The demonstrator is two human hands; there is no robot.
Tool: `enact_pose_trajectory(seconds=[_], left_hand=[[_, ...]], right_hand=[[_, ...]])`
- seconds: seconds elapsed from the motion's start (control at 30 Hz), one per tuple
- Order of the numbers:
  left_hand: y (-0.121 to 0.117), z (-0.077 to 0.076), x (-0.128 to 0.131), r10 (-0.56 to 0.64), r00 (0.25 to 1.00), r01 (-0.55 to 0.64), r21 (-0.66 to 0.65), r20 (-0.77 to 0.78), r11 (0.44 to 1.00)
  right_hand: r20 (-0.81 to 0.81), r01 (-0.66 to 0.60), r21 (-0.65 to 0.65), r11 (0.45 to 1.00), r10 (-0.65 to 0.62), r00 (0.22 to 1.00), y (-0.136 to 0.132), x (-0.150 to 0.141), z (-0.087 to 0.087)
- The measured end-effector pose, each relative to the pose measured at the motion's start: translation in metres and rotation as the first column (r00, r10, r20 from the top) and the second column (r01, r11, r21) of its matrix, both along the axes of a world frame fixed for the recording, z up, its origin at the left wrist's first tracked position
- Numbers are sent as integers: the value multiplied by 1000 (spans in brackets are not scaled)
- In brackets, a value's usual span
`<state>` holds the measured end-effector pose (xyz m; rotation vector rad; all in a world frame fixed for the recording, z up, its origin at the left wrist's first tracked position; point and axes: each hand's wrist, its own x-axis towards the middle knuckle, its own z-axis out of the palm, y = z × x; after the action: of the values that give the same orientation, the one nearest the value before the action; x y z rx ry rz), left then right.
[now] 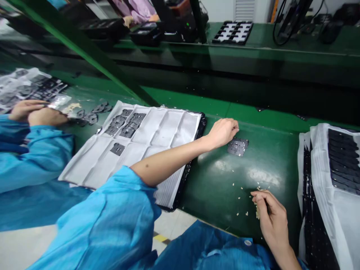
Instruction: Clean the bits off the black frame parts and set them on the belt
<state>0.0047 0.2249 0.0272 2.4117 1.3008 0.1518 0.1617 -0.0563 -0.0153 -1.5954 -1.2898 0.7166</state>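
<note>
My left hand point(222, 133) reaches across the green tabletop with its fingers curled together; anything in its fingertips is hidden. Just beside those fingers lies a thin dark plate point(238, 147) with small cut-outs and light specks, flat on the table. Lower right, my right hand point(272, 215) has thumb and forefinger brought together at a small heap of tiny beige pieces point(257, 210). Whether a piece is pinched there is too small to tell. Several loose beige pieces are scattered left of that hand. Under my left forearm is a white-lined tray point(163, 127) holding several dark plates point(132, 125) in its left compartments.
Stacked trays point(315, 180) with white liners and dark parts stand at the right edge. A co-worker's hands point(46, 114) are at the far left, near loose dark parts point(91, 117). A green slanted post point(84, 52) crosses behind my tray; a raised shelf point(270, 50) runs along the back.
</note>
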Motion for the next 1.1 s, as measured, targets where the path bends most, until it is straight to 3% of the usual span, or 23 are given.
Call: enact_pose_trajectory(seconds=[0.17, 0.27, 0.37, 0.5, 0.6, 0.7, 0.77, 0.83, 0.9, 0.97, 1.1], left_hand=[[71, -4, 93, 25, 999, -25, 10, 27, 1000], [100, -10, 140, 81, 997, -81, -27, 6, 996], [116, -13, 160, 66, 998, -68, -113, -20, 991], [114, -7, 153, -29, 999, 26, -193, -15, 981], [80, 6, 131, -130, 990, 138, -167, 59, 976], [11, 18, 99, -265, 949, 289, -138, 170, 947], [-46, 21, 76, -381, 842, 458, -133, 382, 879], [-98, 19, 57, -347, 697, 574, -198, 628, 794], [-133, 16, 41, -182, 656, 546, -294, 733, 784], [-150, 15, 27, -69, 655, 513, -376, 752, 772], [-149, 31, 2, -209, 690, 565, -335, 693, 753]], right_hand=[[91, 3, 87, 996, -11, 996, 0, 2, -6], [159, 23, 141, 990, -45, 986, -1, 8, -10], [197, 51, 153, 987, -81, 977, -3, 13, -13], [162, 89, 139, 986, -112, 980, -5, 14, -13], [43, 124, 84, 989, -128, 991, -6, 13, -11], [-155, 210, -9, 978, -209, 966, -5, 13, -7], [-287, 270, -45, 962, -271, 919, -4, 12, -4], [-341, 314, -64, 947, -317, 885, -5, 10, -3], [-293, 316, -75, 946, -324, 900, -8, 10, -3], [-184, 287, -56, 956, -292, 938, -13, 12, -4], [143, 96, 86, 992, -107, 984, -13, 24, -3]])
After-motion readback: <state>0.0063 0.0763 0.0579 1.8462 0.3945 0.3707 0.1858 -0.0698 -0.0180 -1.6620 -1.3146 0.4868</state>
